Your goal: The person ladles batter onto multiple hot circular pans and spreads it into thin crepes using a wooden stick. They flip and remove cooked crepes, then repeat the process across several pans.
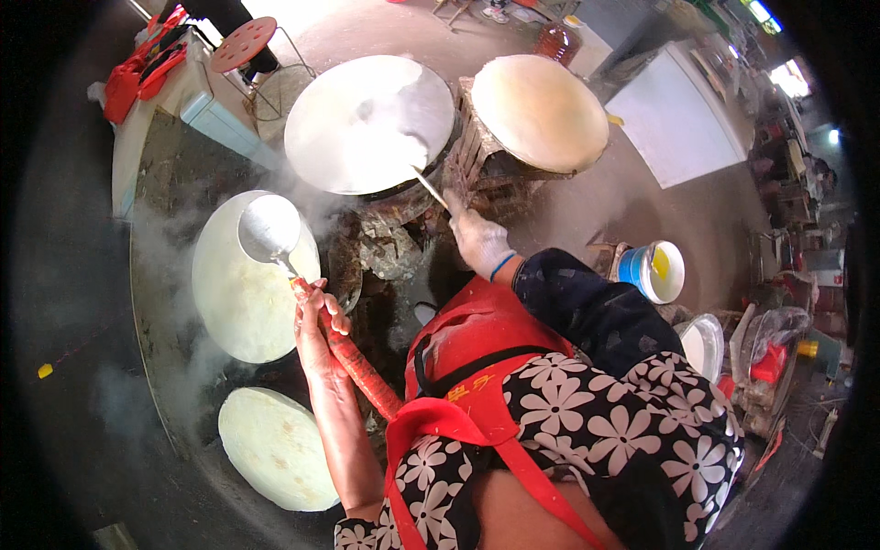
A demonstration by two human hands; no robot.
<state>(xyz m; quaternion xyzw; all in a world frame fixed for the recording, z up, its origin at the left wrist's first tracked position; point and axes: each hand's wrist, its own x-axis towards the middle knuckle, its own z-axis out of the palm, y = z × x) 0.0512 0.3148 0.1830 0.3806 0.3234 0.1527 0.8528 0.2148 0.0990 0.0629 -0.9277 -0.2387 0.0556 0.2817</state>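
My left hand (321, 321) is closed around the red-wrapped handle of a metal ladle (269, 227). The ladle's round bowl is over the left round griddle (225, 293), which is covered by a pale sheet of batter or pancake. A white glove covers my right hand (481, 243), closed on a thin pale-handled tool (429, 189). That tool reaches onto the near edge of the far griddle (339, 101), coated white and steaming; its working end is hard to make out. At the near left lies another pale round pancake (275, 449) on a griddle.
A round, pale-brown pancake or stack (539, 110) rests on a stand at the far right. Beyond are a white box-like chest (678, 119) and a red stool (246, 44). Blue-and-white bucket (662, 273) and metal basin (701, 344) stand to my right. Steam drifts at left.
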